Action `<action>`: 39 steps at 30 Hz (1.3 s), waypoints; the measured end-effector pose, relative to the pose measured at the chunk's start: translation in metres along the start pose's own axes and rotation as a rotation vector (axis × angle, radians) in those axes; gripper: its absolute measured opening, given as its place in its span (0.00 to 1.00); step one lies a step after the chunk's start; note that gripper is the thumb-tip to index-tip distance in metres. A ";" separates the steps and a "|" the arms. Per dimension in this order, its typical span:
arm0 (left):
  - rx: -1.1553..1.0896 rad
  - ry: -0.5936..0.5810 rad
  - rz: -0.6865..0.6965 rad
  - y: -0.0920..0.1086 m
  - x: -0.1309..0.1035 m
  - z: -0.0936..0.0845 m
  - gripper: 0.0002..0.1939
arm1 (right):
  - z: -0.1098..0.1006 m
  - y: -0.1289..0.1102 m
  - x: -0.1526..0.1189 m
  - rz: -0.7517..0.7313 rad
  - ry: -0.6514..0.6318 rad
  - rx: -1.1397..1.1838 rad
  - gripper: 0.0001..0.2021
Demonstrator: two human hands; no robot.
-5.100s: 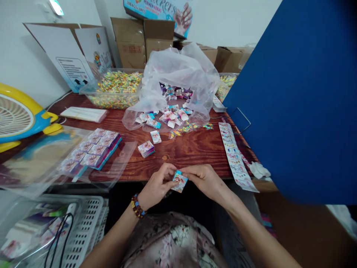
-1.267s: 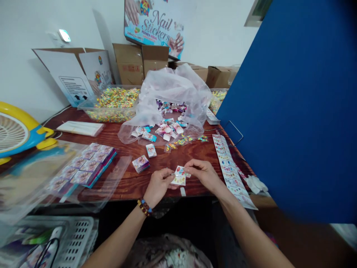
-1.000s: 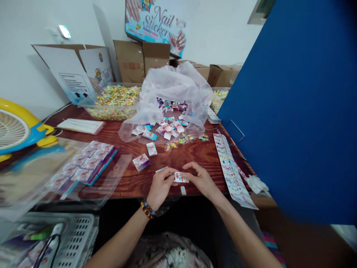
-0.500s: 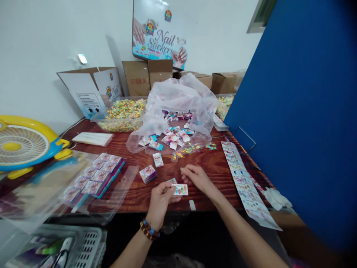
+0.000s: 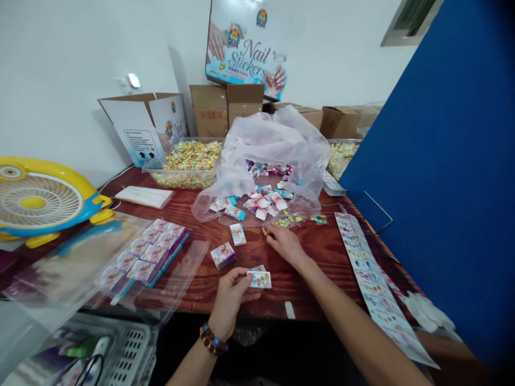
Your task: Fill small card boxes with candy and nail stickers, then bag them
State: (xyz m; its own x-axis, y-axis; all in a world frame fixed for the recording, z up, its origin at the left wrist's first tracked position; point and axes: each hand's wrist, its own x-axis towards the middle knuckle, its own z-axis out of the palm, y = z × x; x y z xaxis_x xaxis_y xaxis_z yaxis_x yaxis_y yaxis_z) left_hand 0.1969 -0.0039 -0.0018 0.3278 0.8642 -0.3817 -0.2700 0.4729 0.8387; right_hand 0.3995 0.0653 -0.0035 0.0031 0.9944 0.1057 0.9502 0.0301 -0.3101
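Note:
In my left hand [image 5: 231,292], thumb and fingers pinch a white nail sticker card [image 5: 259,279] printed with coloured nail shapes. A small box [image 5: 257,268] shows partly behind the card. My right hand [image 5: 285,244] reaches forward with its fingertips closed on a small candy packet [image 5: 264,229], mostly covered by the fingers. More candy packets [image 5: 287,220] lie just beyond it. Between the hands and the bag are a stack of small purple boxes [image 5: 223,255] and a single white-and-blue box [image 5: 237,234].
A plastic bag [image 5: 277,134] spills small boxes at the centre. Candy-filled tubs [image 5: 181,179] stand behind. To the left are rows of packed boxes [image 5: 151,252] and a yellow fan [image 5: 44,198]. Sticker sheets [image 5: 364,273] lie right, beside a blue panel [image 5: 434,177].
My right hand has moved forward from beside the card to the candy packets, where its fingertips close on one. My left hand still holds the card. The view has shifted left.

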 end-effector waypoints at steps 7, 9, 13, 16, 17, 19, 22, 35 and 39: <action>0.047 -0.034 -0.051 0.007 0.012 0.009 0.22 | -0.031 -0.003 -0.078 -0.464 0.046 0.331 0.12; 0.038 -0.061 -0.051 0.007 0.012 0.012 0.21 | -0.036 -0.008 -0.094 -0.532 -0.026 0.196 0.13; 0.025 -0.104 -0.053 0.006 0.008 0.018 0.20 | -0.037 -0.009 -0.107 -0.559 -0.074 0.017 0.13; 0.063 -0.112 -0.050 0.005 0.006 0.020 0.21 | -0.034 -0.009 -0.110 -0.568 -0.060 -0.009 0.14; 0.080 -0.111 -0.050 0.004 0.007 0.021 0.21 | -0.033 -0.009 -0.111 -0.569 -0.054 0.004 0.15; 0.105 -0.105 -0.055 0.004 0.009 0.020 0.22 | -0.030 -0.009 -0.112 -0.554 -0.043 0.063 0.18; 0.088 -0.093 -0.037 0.005 0.013 0.020 0.23 | -0.024 -0.006 -0.112 -0.436 0.014 0.327 0.21; 0.699 -0.349 0.271 0.027 0.067 0.062 0.11 | 0.004 0.015 -0.092 0.481 0.245 1.422 0.19; 1.333 -0.177 0.712 0.069 0.125 0.067 0.10 | 0.004 0.034 -0.096 0.628 0.359 1.481 0.22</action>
State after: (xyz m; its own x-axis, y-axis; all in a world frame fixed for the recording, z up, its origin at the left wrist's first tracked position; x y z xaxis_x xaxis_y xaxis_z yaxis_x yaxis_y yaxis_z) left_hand 0.2798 0.1251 0.0345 0.6131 0.7616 0.2101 0.5434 -0.5996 0.5875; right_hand 0.4306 -0.0288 -0.0277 0.5163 0.8212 -0.2428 -0.3323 -0.0692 -0.9406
